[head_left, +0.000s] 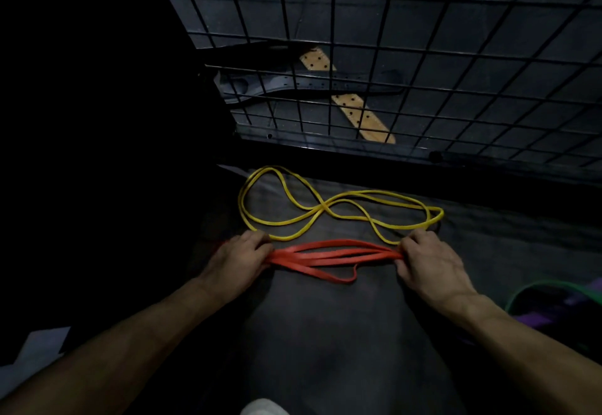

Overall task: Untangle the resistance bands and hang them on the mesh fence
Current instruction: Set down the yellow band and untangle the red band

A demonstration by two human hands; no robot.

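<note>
- Left hand (242,253) fingers curled, gripping one end of the flat orange rubber resistance band (329,258).
- Right hand (426,259) fingers pinch the other end; strands bunched between both hands.
- Thin yellow rubber band (312,215) looped on dark floor just beyond fingertips.
- Black wire mesh fence (391,56) farther beyond.
- Green band (534,287) right of right hand.

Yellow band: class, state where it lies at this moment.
In the head view the yellow band lies looped on the dark floor, between the mesh fence beyond it and the red band that both hands hold nearer the person.
</note>
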